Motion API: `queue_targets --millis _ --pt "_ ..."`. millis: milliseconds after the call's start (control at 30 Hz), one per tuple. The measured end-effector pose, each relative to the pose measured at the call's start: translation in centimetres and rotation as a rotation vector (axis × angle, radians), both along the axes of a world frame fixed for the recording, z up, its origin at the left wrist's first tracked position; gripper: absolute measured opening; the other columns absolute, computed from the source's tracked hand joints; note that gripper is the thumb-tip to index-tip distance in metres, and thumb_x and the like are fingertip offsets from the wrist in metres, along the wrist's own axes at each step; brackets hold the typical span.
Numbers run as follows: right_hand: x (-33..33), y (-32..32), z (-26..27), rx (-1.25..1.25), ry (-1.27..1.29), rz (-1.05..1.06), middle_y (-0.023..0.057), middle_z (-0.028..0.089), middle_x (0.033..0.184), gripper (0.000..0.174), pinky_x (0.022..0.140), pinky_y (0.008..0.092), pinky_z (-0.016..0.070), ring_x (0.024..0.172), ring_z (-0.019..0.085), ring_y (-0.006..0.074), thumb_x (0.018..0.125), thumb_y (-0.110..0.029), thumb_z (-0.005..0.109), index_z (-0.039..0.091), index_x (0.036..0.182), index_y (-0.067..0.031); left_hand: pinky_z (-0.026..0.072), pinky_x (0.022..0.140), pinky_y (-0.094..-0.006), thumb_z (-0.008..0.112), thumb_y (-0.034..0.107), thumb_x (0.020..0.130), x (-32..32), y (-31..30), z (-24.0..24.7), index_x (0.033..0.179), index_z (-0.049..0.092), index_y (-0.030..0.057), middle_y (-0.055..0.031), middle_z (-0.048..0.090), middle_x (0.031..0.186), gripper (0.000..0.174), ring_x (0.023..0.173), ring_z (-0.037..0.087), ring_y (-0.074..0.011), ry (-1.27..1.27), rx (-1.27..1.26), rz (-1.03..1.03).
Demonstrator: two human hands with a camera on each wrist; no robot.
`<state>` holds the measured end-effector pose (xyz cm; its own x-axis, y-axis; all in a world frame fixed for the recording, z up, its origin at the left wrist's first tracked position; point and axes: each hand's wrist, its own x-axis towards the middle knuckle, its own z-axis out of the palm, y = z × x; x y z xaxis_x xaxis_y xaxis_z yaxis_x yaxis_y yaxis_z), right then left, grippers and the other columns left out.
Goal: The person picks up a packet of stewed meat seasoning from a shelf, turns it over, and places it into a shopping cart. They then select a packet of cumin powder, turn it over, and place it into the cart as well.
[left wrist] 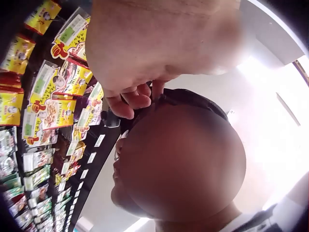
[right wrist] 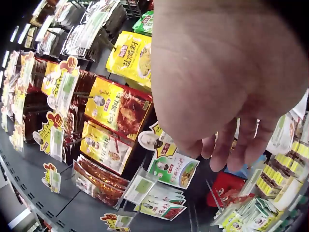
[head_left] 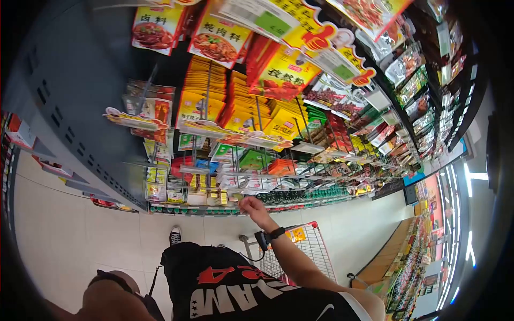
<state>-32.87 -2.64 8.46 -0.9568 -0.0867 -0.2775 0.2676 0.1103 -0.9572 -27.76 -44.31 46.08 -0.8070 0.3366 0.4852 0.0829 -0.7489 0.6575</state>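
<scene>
My right hand [head_left: 257,210] reaches out low before the shelf of seasoning packets, its fingers loosely bent and holding nothing. In the right wrist view, the right hand [right wrist: 227,96] overlaps the hanging packets, near a green-and-white packet [right wrist: 174,169] and a red packet [right wrist: 226,188]. The left hand [left wrist: 159,48] is raised to the head, fingers bent at the black headgear [left wrist: 193,102]. Beside those fingertips sits a small dark device [left wrist: 111,119]. The left thumb is hidden, and I cannot tell whether that hand grips the headgear. In the head view the left hand is out of sight.
Yellow packets [head_left: 201,101] hang on hooks in rows, with price labels [head_left: 267,21] jutting forward. A grey perforated panel [head_left: 69,101] flanks the rack on the left. Behind the right forearm stands a wire shopping cart [head_left: 316,251] with a yellow packet [head_left: 295,235] inside.
</scene>
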Motion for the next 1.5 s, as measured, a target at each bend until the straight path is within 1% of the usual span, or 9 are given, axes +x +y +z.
queue_targets --millis 400,500,567,733,867,1067,1100,1300,1500 --pt "-0.8 -5.4 -0.8 0.057 -0.028 0.096 0.0012 0.065 0.095 0.008 0.077 0.0272 0.0506 0.086 0.062 0.0111 0.101 -0.016 0.057 0.059 0.102 -0.0080 0.0467 0.059 -0.0418 0.064 0.031 0.091 -2.8 -5.6 1.1 0.110 0.060 0.0071 -0.0121 0.054 0.106 0.031 0.075 0.054 -0.0234 0.037 -0.031 0.086" --pt "0.5 -5.6 -0.9 0.040 -0.079 -0.034 0.0015 0.065 0.095 0.009 0.077 0.0275 0.0505 0.087 0.063 0.0117 0.100 -0.016 0.058 0.060 0.104 -0.0074 0.0466 0.060 -0.0420 0.064 0.032 0.091 -3.5 -5.5 0.1 0.112 0.060 0.0073 -0.0120 0.053 0.107 0.033 0.076 0.054 -0.0232 0.062 -0.039 0.162" --pt "1.3 -4.8 0.2 -0.140 -0.005 0.116 0.0019 0.066 0.095 0.010 0.077 0.0277 0.0506 0.087 0.063 0.0122 0.100 -0.015 0.059 0.061 0.104 -0.0071 0.0474 0.064 -0.0406 0.055 0.028 0.098 -6.1 -4.0 -2.5 0.111 0.061 0.0034 -0.0159 0.056 0.109 0.029 0.080 0.055 -0.0229 0.096 -0.073 0.192" --pt "2.9 -3.6 -2.8 0.140 -0.124 -0.049 0.0021 0.067 0.097 0.013 0.077 0.0293 0.0521 0.089 0.065 0.0135 0.098 -0.013 0.058 0.060 0.110 -0.0077 0.0426 0.089 -0.0325 0.053 0.019 0.095 -17.8 0.2 -2.5 0.120 0.061 0.0027 -0.0089 0.053 0.121 0.031 0.105 0.053 -0.0169 0.280 -0.357 0.123" --pt "3.9 -2.9 -5.0 0.111 -0.106 -0.119 0.0034 0.068 0.096 0.014 0.076 0.0297 0.0523 0.087 0.065 0.0144 0.095 -0.012 0.059 0.061 0.109 -0.0076 0.0458 0.089 -0.0335 0.059 0.016 0.094 -22.9 2.0 -1.8 0.119 0.059 -0.0023 -0.0090 0.055 0.119 0.031 0.110 0.055 -0.0174 0.454 -0.770 0.479" --pt "4.8 -3.8 -5.5 0.071 -0.099 -0.188 0.0040 0.068 0.095 0.012 0.075 0.0293 0.0520 0.086 0.066 0.0147 0.096 -0.012 0.060 0.061 0.107 -0.0073 0.0483 0.097 -0.0431 0.068 0.026 0.090 -26.5 5.6 0.3 0.127 0.059 0.0014 -0.0187 0.056 0.130 0.046 0.119 0.057 -0.0367 0.705 -1.251 0.853" --pt "5.0 -3.7 -5.3 0.074 -0.111 -0.187 0.0041 0.069 0.096 0.012 0.074 0.0293 0.0519 0.086 0.066 0.0147 0.096 -0.012 0.059 0.061 0.106 -0.0071 0.0467 0.101 -0.0454 0.069 0.030 0.087 -27.4 6.1 0.0 0.132 0.051 -0.0006 -0.0295 0.054 0.129 0.058 0.122 0.054 -0.0419 0.731 -1.204 0.883" --pt "5.5 -2.1 -5.1 0.120 -0.171 -0.181 0.0044 0.069 0.095 0.011 0.075 0.0294 0.0517 0.087 0.066 0.0146 0.096 -0.013 0.059 0.062 0.105 -0.0066 0.0455 0.104 -0.0428 0.068 0.041 0.087 -32.9 7.3 -0.1 0.139 0.048 0.0024 -0.0223 0.056 0.137 0.068 0.126 0.054 -0.0368 0.601 -1.349 0.778" --pt "5.2 -0.8 -6.4 0.127 -0.190 -0.183 0.0044 0.069 0.095 0.010 0.075 0.0298 0.0520 0.087 0.066 0.0150 0.095 -0.012 0.060 0.062 0.104 -0.0065 0.0479 0.096 -0.0402 0.068 0.037 0.087 -35.7 7.1 -2.1 0.124 0.058 0.0018 -0.0166 0.064 0.126 0.052 0.116 0.061 -0.0329 0.343 -1.091 0.736"
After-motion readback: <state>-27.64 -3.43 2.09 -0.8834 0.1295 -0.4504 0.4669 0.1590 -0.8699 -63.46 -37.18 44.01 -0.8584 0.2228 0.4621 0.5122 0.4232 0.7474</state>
